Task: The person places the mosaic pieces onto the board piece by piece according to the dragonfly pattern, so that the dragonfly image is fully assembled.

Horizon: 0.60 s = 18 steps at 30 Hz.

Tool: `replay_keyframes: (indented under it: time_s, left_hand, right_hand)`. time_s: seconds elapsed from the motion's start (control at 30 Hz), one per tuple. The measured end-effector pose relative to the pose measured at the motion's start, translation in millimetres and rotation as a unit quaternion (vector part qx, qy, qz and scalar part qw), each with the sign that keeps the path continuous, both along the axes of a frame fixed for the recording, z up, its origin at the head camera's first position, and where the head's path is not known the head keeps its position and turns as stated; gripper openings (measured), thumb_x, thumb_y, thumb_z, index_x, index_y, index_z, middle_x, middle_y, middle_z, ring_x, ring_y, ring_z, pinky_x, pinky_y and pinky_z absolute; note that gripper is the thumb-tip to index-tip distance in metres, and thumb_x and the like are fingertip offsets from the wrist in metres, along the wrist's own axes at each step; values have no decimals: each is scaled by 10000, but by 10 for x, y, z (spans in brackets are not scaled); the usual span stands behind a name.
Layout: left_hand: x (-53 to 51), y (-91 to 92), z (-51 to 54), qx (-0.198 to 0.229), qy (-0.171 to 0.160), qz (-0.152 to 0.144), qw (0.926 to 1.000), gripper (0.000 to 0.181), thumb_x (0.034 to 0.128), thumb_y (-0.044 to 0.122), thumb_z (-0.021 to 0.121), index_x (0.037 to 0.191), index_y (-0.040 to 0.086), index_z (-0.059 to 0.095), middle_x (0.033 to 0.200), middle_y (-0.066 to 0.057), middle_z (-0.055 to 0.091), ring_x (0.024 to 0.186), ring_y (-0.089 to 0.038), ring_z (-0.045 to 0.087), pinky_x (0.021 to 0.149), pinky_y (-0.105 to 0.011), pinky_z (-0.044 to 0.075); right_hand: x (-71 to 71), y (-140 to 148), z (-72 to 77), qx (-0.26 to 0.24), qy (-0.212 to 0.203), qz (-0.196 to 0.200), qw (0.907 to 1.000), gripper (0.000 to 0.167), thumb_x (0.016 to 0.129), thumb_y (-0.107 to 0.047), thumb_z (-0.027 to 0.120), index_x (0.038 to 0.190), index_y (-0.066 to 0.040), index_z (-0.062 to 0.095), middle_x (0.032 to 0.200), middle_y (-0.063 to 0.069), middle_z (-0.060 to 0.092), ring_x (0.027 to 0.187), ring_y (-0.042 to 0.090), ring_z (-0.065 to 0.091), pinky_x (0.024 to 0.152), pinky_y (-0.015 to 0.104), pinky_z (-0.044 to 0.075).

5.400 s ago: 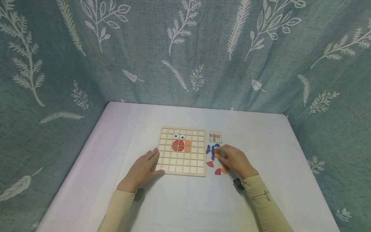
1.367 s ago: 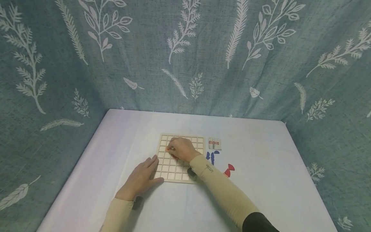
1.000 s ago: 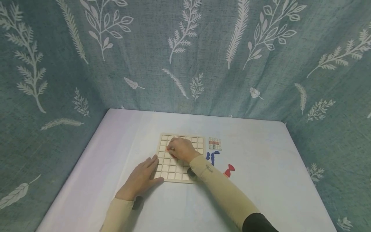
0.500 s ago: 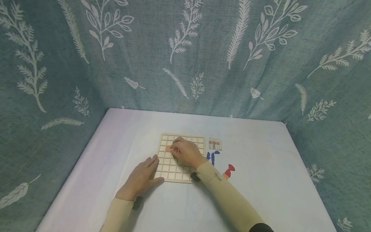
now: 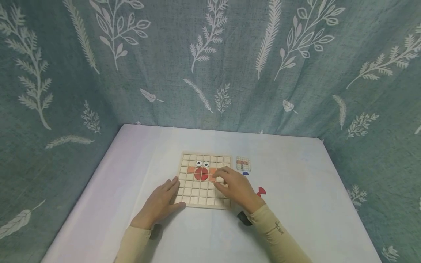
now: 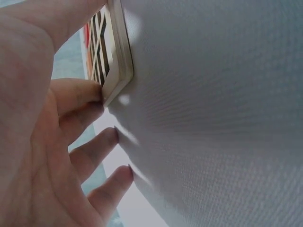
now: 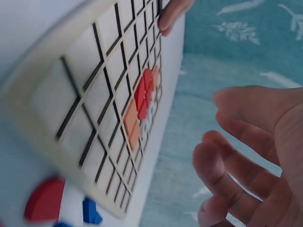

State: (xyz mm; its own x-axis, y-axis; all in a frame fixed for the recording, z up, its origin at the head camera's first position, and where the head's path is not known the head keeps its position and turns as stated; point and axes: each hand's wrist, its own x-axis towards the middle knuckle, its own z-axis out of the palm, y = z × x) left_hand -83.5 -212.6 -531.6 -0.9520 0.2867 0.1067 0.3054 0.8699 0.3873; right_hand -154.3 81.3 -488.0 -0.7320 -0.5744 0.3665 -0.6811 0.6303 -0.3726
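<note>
A wooden grid board (image 5: 198, 201) lies flat on the table. In its cells sit two eye pieces (image 5: 202, 164), a red circle of quarter pieces (image 5: 201, 174), an orange square (image 5: 190, 169) left of the circle and orange squares (image 5: 213, 170) right of it. My left hand (image 5: 159, 202) rests at the board's near left corner, its thumb and forefinger touching the frame and the other fingers spread in the left wrist view. My right hand (image 5: 239, 188) hovers over the board's right side, fingers loosely bent, with nothing in them in the right wrist view.
Beside the board's far right corner lies a small pattern card (image 5: 243, 163). Near it is a blue half-round piece (image 5: 245, 173). Red quarter pieces (image 5: 262, 190) lie right of my right hand, which hides others. Another blue piece (image 7: 90, 211) shows in the right wrist view.
My right hand placed an orange square left of the red circle, let it go and drew back to the right. The eyes and circle are uncovered again. My left hand stayed put.
</note>
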Motion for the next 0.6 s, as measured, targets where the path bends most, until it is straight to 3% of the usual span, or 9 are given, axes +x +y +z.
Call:
replay_keyframes:
  time_s: [0.17, 0.27, 0.43, 0.6]
  left_hand:
    - [14, 1, -47, 18, -34, 20, 10000, 828, 886, 436, 766, 1477, -56, 462, 1566, -209, 405, 1402, -460, 405, 1151, -585, 354]
    - [40, -1, -69, -1, -95, 12, 10000, 828, 893, 458, 751, 1475, -57, 464, 1566, -210, 405, 1399, -462, 408, 1148, -587, 357]
    - [48, 1, -41, 11, -54, 57, 10000, 816, 882, 426, 771, 1464, -64, 475, 1557, -221, 413, 1386, -471, 420, 1144, -588, 362]
    - [-9, 7, 4, -67, 103, -10, 9999, 817, 881, 427, 772, 1464, -63, 476, 1550, -225, 422, 1380, -474, 428, 1139, -586, 370]
  right_hand:
    - [219, 315, 32, -7, 69, -91, 9999, 213, 906, -200, 763, 1114, -199, 719, 1132, -69, 694, 700, 94, 623, 572, 189, 504]
    - [325, 501, -11, -9, -84, -370, 9993, 226, 899, -219, 779, 1117, -203, 722, 1109, -87, 692, 706, 83, 610, 567, 177, 485]
    - [428, 794, -115, -98, -335, -832, 9959, 249, 880, -209, 808, 1115, -189, 732, 1058, -77, 695, 690, 55, 561, 562, 174, 477]
    - [499, 1072, -202, -118, -275, -1211, 9922, 289, 832, -161, 848, 1096, -179, 730, 950, -56, 678, 716, 78, 577, 592, 190, 504]
